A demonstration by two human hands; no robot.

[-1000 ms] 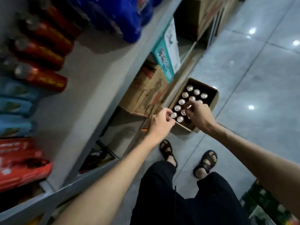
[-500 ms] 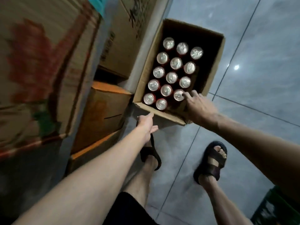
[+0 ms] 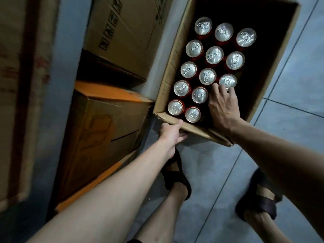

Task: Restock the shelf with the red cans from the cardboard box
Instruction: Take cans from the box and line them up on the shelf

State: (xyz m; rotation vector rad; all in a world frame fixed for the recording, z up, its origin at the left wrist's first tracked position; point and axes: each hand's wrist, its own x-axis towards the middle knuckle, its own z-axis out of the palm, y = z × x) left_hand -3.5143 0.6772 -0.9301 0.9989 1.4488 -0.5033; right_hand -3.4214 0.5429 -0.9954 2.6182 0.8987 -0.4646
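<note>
An open cardboard box [image 3: 175, 55] stands on the floor, holding several red cans with silver tops in rows; the right part of the box is dark and bare. My left hand [image 3: 171, 135] grips the box's near rim, thumb on top and fingers under the edge. My right hand [image 3: 222, 106] reaches inside the box, its fingertips touching the near rim of one red can [image 3: 228, 80] in the right-hand row. The fingers lie spread and do not wrap round the can. The shelf's upper levels are out of view.
Closed cardboard cartons [image 3: 122, 32] and an orange-topped carton [image 3: 101, 123] fill the low shelf level to the left of the box. A grey shelf upright [image 3: 68, 50] runs beside them. My sandalled feet [image 3: 259, 202] stand on the grey tiled floor [image 3: 298, 85].
The camera has dropped from the shelf toward the box. My left hand has closed on the box's near rim. My right hand has slid further in, up to a can in the right-hand row.
</note>
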